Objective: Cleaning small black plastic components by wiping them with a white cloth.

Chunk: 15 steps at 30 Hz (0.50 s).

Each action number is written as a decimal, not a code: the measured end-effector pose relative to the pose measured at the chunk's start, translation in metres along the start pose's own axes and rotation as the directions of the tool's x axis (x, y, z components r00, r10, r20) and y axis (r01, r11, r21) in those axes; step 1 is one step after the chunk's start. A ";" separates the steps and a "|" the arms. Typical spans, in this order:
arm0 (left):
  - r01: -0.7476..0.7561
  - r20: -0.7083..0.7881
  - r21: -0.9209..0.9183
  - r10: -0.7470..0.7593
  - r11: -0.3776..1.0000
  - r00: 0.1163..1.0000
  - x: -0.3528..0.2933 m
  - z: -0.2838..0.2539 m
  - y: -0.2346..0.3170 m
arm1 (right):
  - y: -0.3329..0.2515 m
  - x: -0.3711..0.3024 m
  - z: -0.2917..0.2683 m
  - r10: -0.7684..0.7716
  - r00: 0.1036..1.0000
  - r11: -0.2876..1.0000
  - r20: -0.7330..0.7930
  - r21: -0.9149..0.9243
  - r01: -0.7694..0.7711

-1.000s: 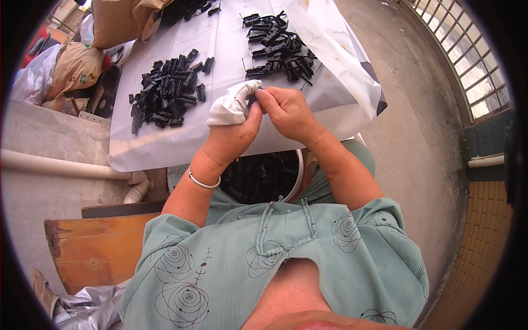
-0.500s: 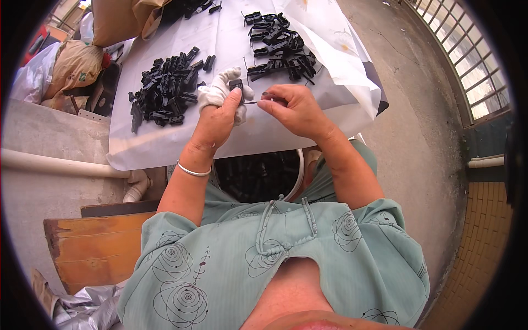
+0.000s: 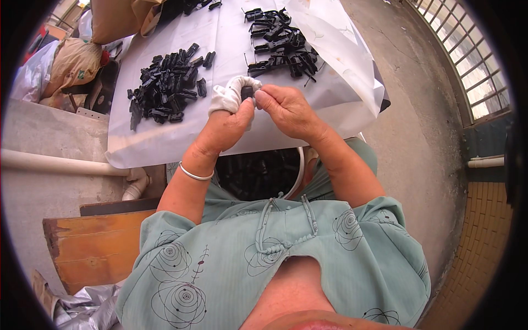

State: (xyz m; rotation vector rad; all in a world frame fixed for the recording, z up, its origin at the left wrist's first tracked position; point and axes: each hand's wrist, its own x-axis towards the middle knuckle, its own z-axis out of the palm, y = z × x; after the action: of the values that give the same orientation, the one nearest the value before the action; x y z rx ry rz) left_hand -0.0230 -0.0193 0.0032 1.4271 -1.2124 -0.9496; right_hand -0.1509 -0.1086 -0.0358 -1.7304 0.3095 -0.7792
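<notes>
My left hand [image 3: 234, 107], in a white glove that leaves the thumb bare, is closed around a small black plastic part [image 3: 247, 92]. Bare and pinched, my right hand [image 3: 289, 110] meets the part's right side; whatever lies between its fingertips is hidden. To the left on the white sheet [image 3: 181, 140] is a heap of black plastic parts [image 3: 168, 88]. Beyond my hands, at the right, lies a second pile of black parts [image 3: 283, 44] with thin pins or stems sticking out.
Below the table edge, between my knees, stands a round tub [image 3: 301, 170] of dark pieces. A brown cardboard box [image 3: 115, 22] and stuffed bags [image 3: 77, 60] are at the far left. A pale pipe [image 3: 66, 164] runs along the left wall; a barred window [image 3: 467, 55] is at right.
Both hands have come together: the left moved right with the black part, and the right fingertips now meet it. A loose black part now shows beside the left heap, where the glove was.
</notes>
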 end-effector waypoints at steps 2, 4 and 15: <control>-0.069 -0.016 0.196 0.073 0.978 0.997 0.001 0.005 0.000 | 0.001 0.001 0.001 -0.003 1.000 1.000 -0.017 -0.017 0.002; -0.161 -0.043 0.400 0.194 0.902 0.980 0.003 0.008 -0.002 | 0.001 0.002 0.005 -0.011 0.999 0.999 -0.031 -0.033 0.010; -0.202 0.047 0.948 0.518 0.246 0.854 0.017 -0.042 -0.002 | 0.003 0.001 0.009 -0.078 0.994 0.997 -0.070 -0.022 0.076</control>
State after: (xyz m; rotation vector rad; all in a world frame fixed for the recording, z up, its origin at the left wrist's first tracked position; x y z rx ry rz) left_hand 0.0213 -0.0274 0.0097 1.8872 -1.8871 0.4922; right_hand -0.1443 -0.1034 -0.0396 -1.7439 0.3009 -0.8982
